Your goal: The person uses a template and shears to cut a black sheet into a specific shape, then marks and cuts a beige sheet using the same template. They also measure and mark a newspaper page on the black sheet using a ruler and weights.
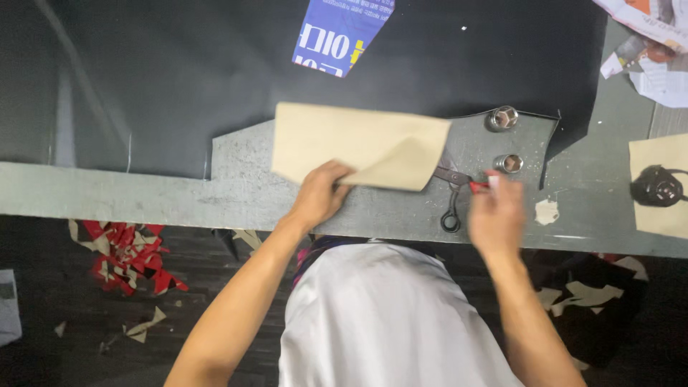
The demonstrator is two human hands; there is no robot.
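White garment: nearest the camera, at 6 o'clock; the person's torso, filling the lower centre of the view.
Left hand: just left of centre, fingers closed on the lower edge of a tan sheet, thumb on top.
Tan sheet: roughly rectangular paper or card, pinched by the left hand; its lower right corner folds up. It lies over the grey bench, at about 12 o'clock from the hand.
Right hand: at 3 o'clock from the left hand, blurred; fingers curled together around a small red-tipped item. What the item is cannot be told.
Scissors: dark, lying on the bench between the two hands, one loop handle toward the bench edge; blades partly under the tan sheet.
Metal sockets: two shiny hex sockets at 1 o'clock from the right hand, one behind the other, well apart from the sheet.
Bench: grey, scuffed, running across the frame.
Black sheet: large dark material covering the far bench, 10 to 1 o'clock.
Blue printed paper: at 12 o'clock on the black sheet.
Second tan sheet: at 3 o'clock, a black round object resting on it.
Floor scraps: red and tan offcuts at 8 o'clock, below the bench.
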